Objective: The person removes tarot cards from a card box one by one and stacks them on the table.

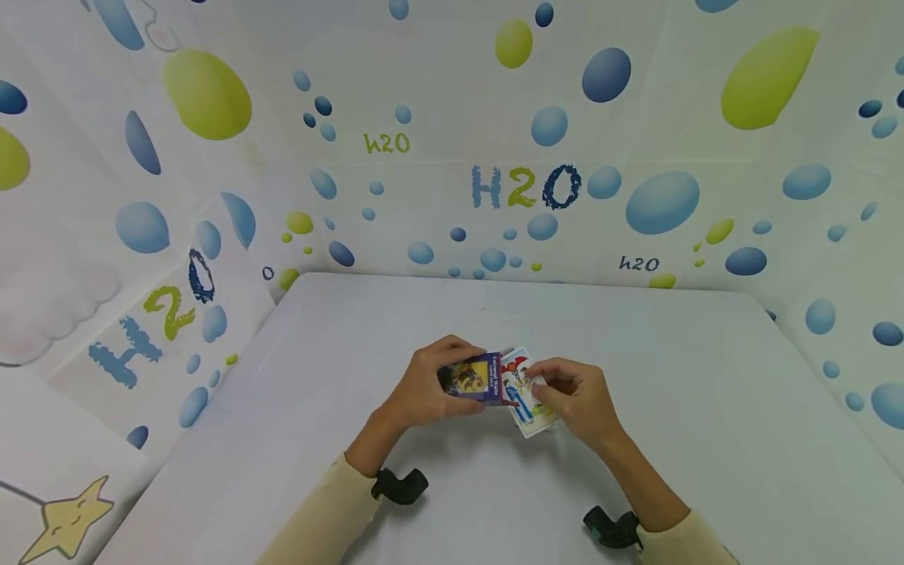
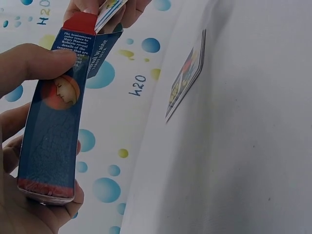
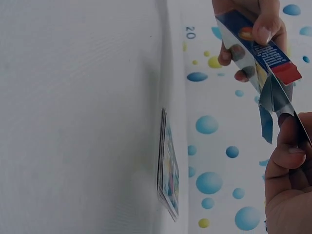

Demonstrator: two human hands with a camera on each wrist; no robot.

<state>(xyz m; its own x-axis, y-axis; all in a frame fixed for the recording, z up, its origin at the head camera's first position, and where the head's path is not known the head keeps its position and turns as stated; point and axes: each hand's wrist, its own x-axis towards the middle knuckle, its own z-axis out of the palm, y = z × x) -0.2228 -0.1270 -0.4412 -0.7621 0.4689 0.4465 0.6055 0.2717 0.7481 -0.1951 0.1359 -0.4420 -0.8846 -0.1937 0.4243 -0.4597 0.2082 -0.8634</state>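
My left hand grips a blue tarot card box by its narrow sides, thumb on one edge. The box's red-ended flap stands open towards my right hand. Between the right thumb and fingers I pinch tarot cards at the box's open end; how far they sit inside is hidden. A small stack of tarot cards lies face up on the table, below the hands. In the head view a colourful card face shows between the hands, partly covered by right fingers.
A white cloth-covered table spreads under both hands. Behind it and at the sides hang white sheets printed with blue and green dots and "H2O". A black curved mount sits at the left wrist, another mount at the right.
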